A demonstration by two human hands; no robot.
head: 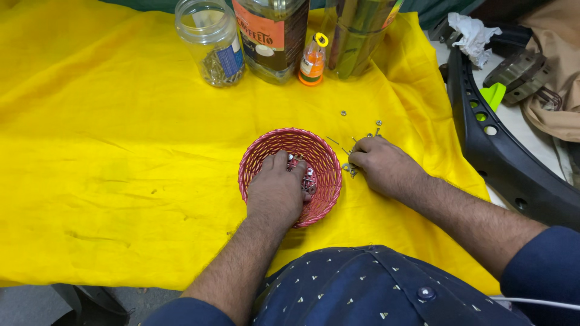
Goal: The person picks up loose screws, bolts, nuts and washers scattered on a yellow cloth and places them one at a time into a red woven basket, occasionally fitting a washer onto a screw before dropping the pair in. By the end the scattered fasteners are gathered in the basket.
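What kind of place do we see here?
Probably a small workshop or home workbench: a pink basket holds small metal parts, loose screws and washers lie on the yellow cloth, and a clear jar holds screws.

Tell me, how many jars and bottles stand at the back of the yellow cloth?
4, in a row: a clear jar of screws leftmost, a big labelled jar, a small orange bottle, then a tall clear container.
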